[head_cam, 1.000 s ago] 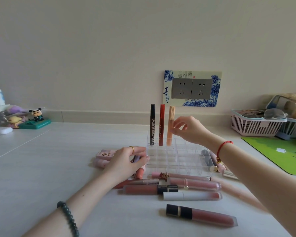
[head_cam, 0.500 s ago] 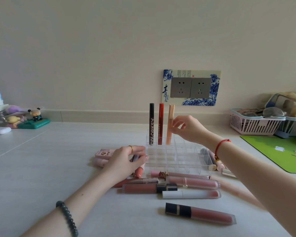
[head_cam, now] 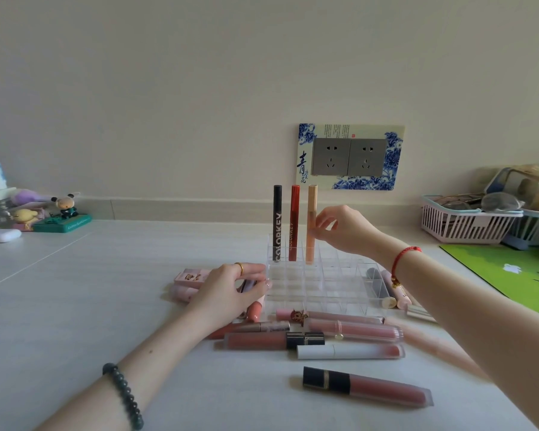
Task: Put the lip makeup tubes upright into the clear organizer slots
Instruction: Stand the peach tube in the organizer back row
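The clear organizer [head_cam: 324, 286] stands mid-table. Upright in its back row are a black tube [head_cam: 276, 222], a red tube [head_cam: 294, 222] and a peach tube [head_cam: 310, 244]. My right hand [head_cam: 344, 228] pinches the peach tube at mid-height. At the organizer's left wall, my left hand [head_cam: 227, 293] has its fingers curled over a lilac-capped coral tube [head_cam: 255, 309] lying there. Several loose tubes lie in front, among them a black-capped pink one [head_cam: 367, 388] and a white-capped one [head_cam: 349, 351]. More tubes [head_cam: 391, 293] lie to the organizer's right.
A pink basket [head_cam: 467, 227] of odds and ends and a green mat [head_cam: 511, 275] are at the right. Small figurines [head_cam: 66, 211] and a white case [head_cam: 0, 235] sit at the far left. A wall socket [head_cam: 350, 157] is behind the organizer.
My right hand has stayed at the peach tube, which now stands straighter in its slot. My left hand has not moved.
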A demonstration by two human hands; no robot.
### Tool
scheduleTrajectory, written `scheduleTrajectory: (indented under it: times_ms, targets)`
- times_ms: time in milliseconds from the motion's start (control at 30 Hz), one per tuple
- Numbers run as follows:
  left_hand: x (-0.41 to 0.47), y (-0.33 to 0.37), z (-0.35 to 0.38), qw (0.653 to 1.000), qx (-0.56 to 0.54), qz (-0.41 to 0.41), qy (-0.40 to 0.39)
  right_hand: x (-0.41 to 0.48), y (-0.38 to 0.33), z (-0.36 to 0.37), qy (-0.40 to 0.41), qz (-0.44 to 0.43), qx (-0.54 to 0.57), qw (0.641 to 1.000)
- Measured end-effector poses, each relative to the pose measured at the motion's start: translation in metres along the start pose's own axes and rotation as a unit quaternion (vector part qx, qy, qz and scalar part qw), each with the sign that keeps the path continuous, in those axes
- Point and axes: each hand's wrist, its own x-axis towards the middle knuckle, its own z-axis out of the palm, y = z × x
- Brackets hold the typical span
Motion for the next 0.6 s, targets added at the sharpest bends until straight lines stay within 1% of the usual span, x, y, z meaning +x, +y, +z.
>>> scheduleTrajectory:
  times_ms: [267,600]
  targets:
    - [-0.0022,0.0055,-0.0006,1.0,0.01,-0.005,0.006,-0.0019,0.0036,0.0,-0.002,-0.006,0.006,1.0]
    - [-0.0044,0.0097,-0.0027,1.0,0.013,-0.016,-0.005,-0.0032,0.0063,0.0008,-0.007,-0.012,0.003,1.0]
